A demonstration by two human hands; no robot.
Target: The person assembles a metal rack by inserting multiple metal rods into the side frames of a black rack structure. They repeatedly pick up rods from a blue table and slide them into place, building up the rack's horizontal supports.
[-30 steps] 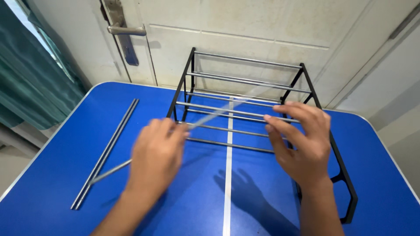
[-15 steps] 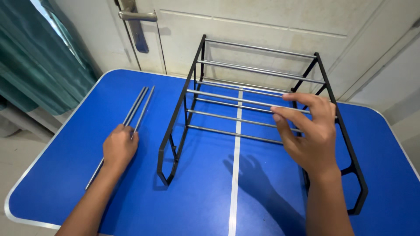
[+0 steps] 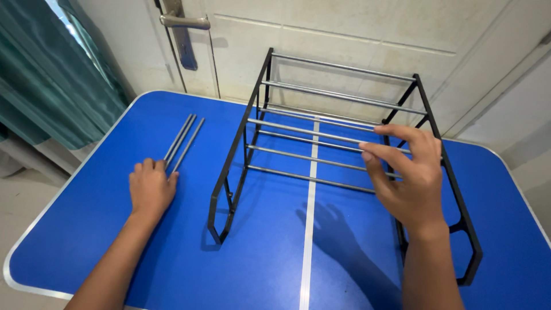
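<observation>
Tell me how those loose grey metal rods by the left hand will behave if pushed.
The thin, round grey metal rods lie flat on the smooth blue table, so they would probably roll sideways and slide easily. They look straight and likely stiff, and probably light. The left hand rests on their near ends.

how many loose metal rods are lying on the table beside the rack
3, as far as shows: the loose rods lie side by side on the blue table, left of the black rack. Their near ends run under the left hand, so more could be hidden there.
</observation>
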